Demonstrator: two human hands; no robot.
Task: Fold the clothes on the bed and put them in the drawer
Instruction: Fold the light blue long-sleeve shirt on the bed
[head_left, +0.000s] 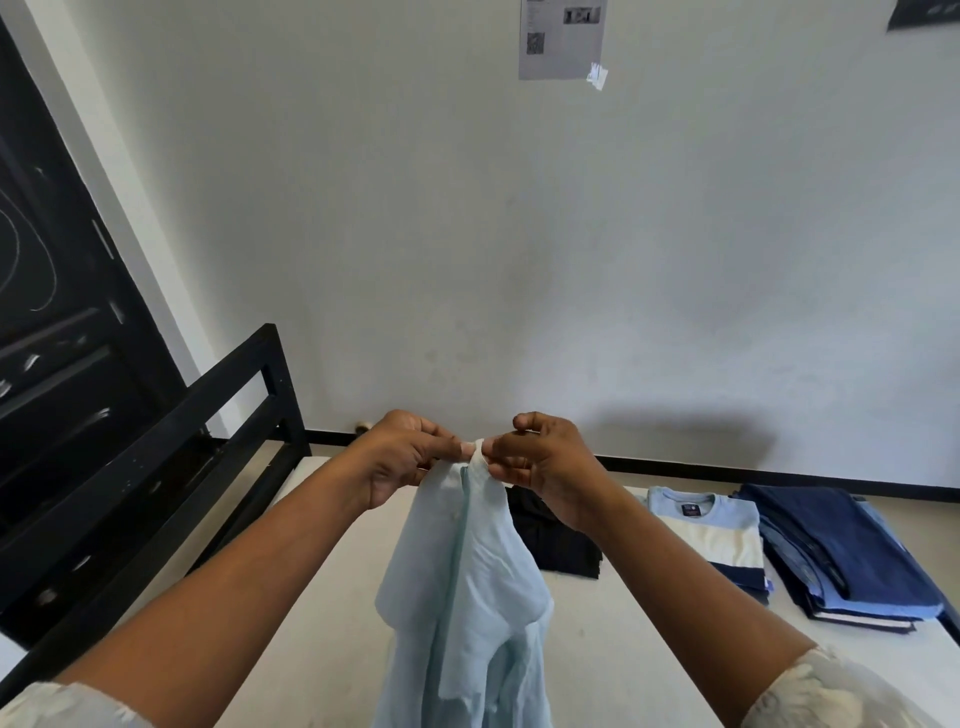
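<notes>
Patterned sleeves (57, 706) occupy the bottom corners of the frame, and both forearms reach up toward the centre. Bare mattress (322, 597) surface lies left of centre, between the left forearm and the hanging cloth. A black bed frame (249, 374) bounds its left edge, and a white wall (467, 234) with a dark skirting strip stands beyond its far edge. The left hand (400, 457) and right hand (545, 462) are raised side by side above the mattress. Each pinches the top edge of a light blue garment (467, 597) between thumb and fingertips, with the other fingers curled. The garment hangs from this grip in loose vertical folds, down the centre to the bottom edge of the frame; the fabric is thin, pale and plain. Behind it on the mattress lies a folded black garment (561, 540). To the right lies a folded striped T-shirt (711, 535), then a stack of dark blue clothes (841, 551) at the right edge. A dark panelled door (52, 312) fills the upper left. A printed sheet (561, 41) is taped to the wall at top centre.
</notes>
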